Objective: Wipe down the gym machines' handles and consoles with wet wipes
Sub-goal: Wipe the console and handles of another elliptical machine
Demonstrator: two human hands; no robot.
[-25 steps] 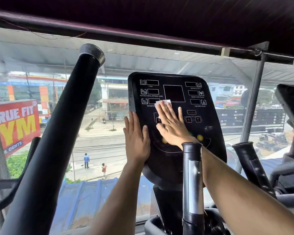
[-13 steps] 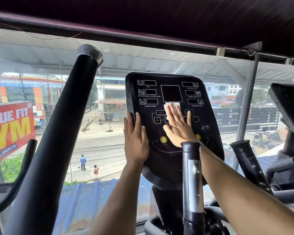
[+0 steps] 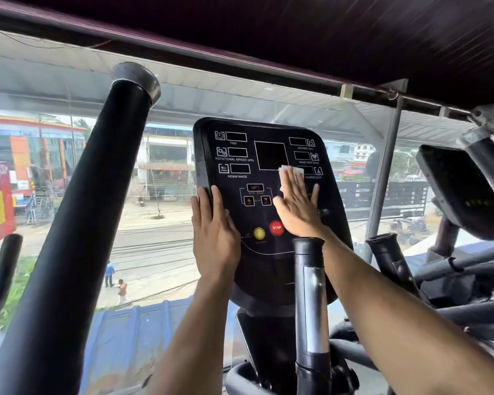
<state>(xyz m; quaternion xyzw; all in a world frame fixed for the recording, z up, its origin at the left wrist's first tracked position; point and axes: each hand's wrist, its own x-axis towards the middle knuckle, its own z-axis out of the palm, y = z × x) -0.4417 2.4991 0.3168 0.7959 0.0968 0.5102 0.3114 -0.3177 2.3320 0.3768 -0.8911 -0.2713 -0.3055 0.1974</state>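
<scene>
A black console (image 3: 240,155) with small display windows, a red STOP button and a yellow button stands in the middle of the view. My right hand (image 3: 297,208) lies flat on its right half and presses a white wet wipe (image 3: 290,171) against the panel; only the wipe's top edge shows past my fingertips. My left hand (image 3: 214,238) rests flat with straight fingers on the console's left edge. A black handle (image 3: 310,283) with a metal sensor strip rises in front of the console, below my right wrist.
A thick black handlebar (image 3: 77,223) slants up at the left. A second machine's console (image 3: 462,192) and handle (image 3: 388,258) stand at the right. Behind the console a glass window overlooks a street; a dark ceiling beam runs above.
My right hand has slid the wipe to the right across the console, uncovering the STOP button and middle keys. My left hand has stayed on the left edge.
</scene>
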